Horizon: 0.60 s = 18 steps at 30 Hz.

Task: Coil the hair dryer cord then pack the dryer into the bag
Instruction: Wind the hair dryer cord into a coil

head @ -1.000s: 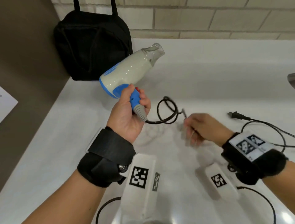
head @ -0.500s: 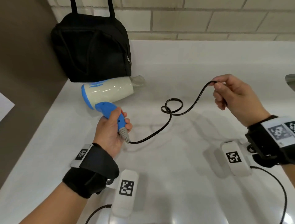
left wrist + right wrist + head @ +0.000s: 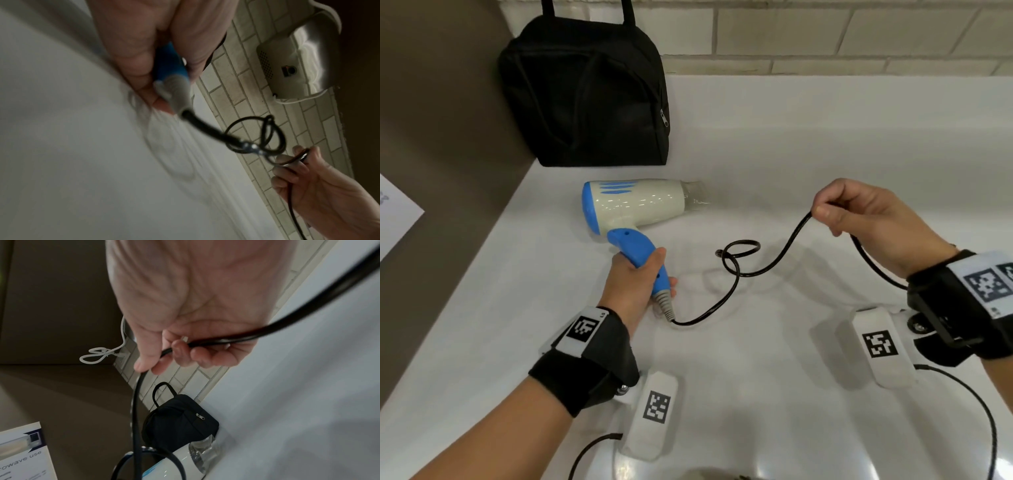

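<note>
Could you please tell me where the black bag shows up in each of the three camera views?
Head: black bag upper left, against the tiled wall.
Left wrist: not in view.
Right wrist: bag lower centre, zipper visible.
Shared landmark: hair dryer, whose nozzle lies just below the bag.

Hair dryer (image 3: 635, 204): cream-white barrel, blue rear cap, three blue stripes on top, clear nozzle (image 3: 695, 198). Handle (image 3: 637, 253) bright blue; strain relief (image 3: 666, 305) grey.

Cord (image 3: 774, 263): glossy black throughout.

Bag (image 3: 585, 92): plain black fabric, black carry straps, silver zip pull (image 3: 664, 118).

Bench (image 3: 791, 144): white, faint grey veining near the cord.

Wall tiles (image 3: 791, 31): off-white brick pattern, grey grout. Side panel (image 3: 431, 137): flat brown.

Wrist straps (image 3: 585, 370): black, with white tags carrying black square-coded markers. Wrist camera housings (image 3: 652, 418): white, same black-on-white markers.

Wall-mounted unit (image 3: 298, 61) in left wrist view: brushed silver, perforated patch. White tied cable (image 3: 102, 352) in right wrist view.
</note>
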Each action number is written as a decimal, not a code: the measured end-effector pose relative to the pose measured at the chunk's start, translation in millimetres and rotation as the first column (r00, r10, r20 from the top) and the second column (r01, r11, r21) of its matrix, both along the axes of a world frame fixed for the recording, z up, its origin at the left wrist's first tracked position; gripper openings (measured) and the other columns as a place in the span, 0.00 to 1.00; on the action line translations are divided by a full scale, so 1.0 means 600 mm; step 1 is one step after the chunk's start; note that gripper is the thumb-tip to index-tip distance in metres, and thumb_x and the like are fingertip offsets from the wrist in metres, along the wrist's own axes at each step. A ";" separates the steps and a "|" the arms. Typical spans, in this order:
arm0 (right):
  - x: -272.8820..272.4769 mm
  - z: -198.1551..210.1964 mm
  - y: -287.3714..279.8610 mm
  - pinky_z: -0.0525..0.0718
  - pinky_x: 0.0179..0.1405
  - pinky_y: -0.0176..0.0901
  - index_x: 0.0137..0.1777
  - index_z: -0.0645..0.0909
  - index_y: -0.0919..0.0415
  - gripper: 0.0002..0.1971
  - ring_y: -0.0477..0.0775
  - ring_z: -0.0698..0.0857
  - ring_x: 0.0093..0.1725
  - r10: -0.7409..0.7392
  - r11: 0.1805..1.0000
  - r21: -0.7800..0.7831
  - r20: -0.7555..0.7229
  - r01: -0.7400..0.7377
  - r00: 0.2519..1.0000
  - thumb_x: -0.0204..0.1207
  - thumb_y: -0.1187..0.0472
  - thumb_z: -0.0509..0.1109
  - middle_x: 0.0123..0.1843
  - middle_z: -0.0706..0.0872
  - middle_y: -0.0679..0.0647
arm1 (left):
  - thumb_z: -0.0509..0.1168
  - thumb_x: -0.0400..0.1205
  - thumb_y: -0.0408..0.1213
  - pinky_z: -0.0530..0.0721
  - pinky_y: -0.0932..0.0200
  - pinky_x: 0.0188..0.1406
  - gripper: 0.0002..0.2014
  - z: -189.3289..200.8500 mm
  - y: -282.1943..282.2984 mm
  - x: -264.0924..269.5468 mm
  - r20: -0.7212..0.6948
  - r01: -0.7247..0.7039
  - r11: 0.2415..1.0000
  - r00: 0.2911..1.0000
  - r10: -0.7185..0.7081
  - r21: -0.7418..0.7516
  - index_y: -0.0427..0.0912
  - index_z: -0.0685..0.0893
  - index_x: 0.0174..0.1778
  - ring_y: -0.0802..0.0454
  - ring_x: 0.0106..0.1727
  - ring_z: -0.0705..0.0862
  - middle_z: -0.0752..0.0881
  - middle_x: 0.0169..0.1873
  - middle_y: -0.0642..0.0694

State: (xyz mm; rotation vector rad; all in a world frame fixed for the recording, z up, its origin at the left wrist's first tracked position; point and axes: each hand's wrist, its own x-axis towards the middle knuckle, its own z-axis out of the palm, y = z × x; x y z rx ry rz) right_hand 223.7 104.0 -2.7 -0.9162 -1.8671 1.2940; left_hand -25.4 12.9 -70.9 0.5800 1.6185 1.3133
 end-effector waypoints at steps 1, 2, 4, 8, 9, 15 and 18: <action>0.000 -0.002 -0.004 0.73 0.34 0.25 0.31 0.82 0.46 0.09 0.37 0.74 0.30 0.032 0.999 -0.010 0.010 -0.032 0.999 0.54 0.46 0.77 0.27 0.80 0.39 | 0.62 0.80 0.38 0.89 0.56 0.27 0.13 0.001 -0.001 -0.003 -0.018 0.017 1.000 1.000 -0.017 -0.022 0.34 0.73 0.55 0.51 0.30 0.85 0.79 0.38 0.41; 0.001 -0.005 -0.008 0.73 0.36 0.25 0.31 0.82 0.48 0.09 0.38 0.74 0.31 0.064 0.998 -0.027 0.022 -0.063 0.998 0.55 0.47 0.77 0.28 0.80 0.41 | 0.63 0.79 0.38 0.90 0.50 0.34 0.13 0.002 -0.002 -0.008 -0.047 0.029 0.999 0.998 -0.032 -0.046 0.33 0.74 0.54 0.47 0.33 0.85 0.80 0.38 0.40; 0.004 -0.013 -0.017 0.73 0.36 0.26 0.32 0.82 0.49 0.17 0.43 0.73 0.32 0.115 0.992 -0.057 0.066 -0.111 0.991 0.52 0.39 0.77 0.29 0.77 0.50 | 0.65 0.77 0.38 0.87 0.39 0.49 0.14 0.002 -0.005 -0.019 -0.138 0.045 0.996 0.989 -0.055 -0.076 0.33 0.76 0.53 0.41 0.41 0.84 0.82 0.41 0.37; -0.001 -0.033 -0.045 0.73 0.37 0.27 0.32 0.81 0.49 0.11 0.48 0.74 0.33 0.108 0.994 -0.025 0.187 -0.105 0.976 0.60 0.44 0.76 0.33 0.80 0.57 | 0.69 0.74 0.38 0.80 0.42 0.62 0.19 -0.001 -0.014 -0.035 -0.314 0.071 0.987 0.942 -0.115 -0.147 0.37 0.77 0.59 0.43 0.57 0.83 0.82 0.59 0.38; -0.005 -0.037 -0.052 0.73 0.38 0.27 0.32 0.80 0.49 0.07 0.50 0.75 0.34 0.085 0.996 -0.016 0.179 -0.083 0.980 0.65 0.52 0.75 0.34 0.81 0.57 | 0.69 0.73 0.39 0.79 0.43 0.63 0.23 -0.001 -0.017 -0.037 -0.358 0.074 0.981 0.924 -0.134 -0.177 0.37 0.75 0.62 0.43 0.59 0.81 0.78 0.63 0.38; -0.022 -0.050 -0.085 0.74 0.40 0.23 0.33 0.79 0.54 0.07 0.40 0.77 0.33 -0.032 0.998 0.051 0.065 0.028 0.997 0.69 0.63 0.71 0.34 0.81 0.46 | 0.68 0.73 0.46 0.73 0.65 0.60 0.21 0.059 -0.070 0.017 -0.675 0.159 0.986 0.732 -0.086 0.046 0.49 0.74 0.61 0.53 0.63 0.73 0.72 0.58 0.52; -0.032 -0.049 -0.097 0.74 0.41 0.25 0.32 0.78 0.49 0.05 0.41 0.76 0.33 -0.057 0.992 0.115 -0.011 0.058 0.998 0.67 0.57 0.71 0.34 0.81 0.47 | 0.68 0.70 0.53 0.73 0.70 0.47 0.14 0.073 -0.085 0.052 -0.741 0.458 0.879 0.545 -0.393 -0.128 0.48 0.81 0.45 0.56 0.48 0.77 0.79 0.41 0.53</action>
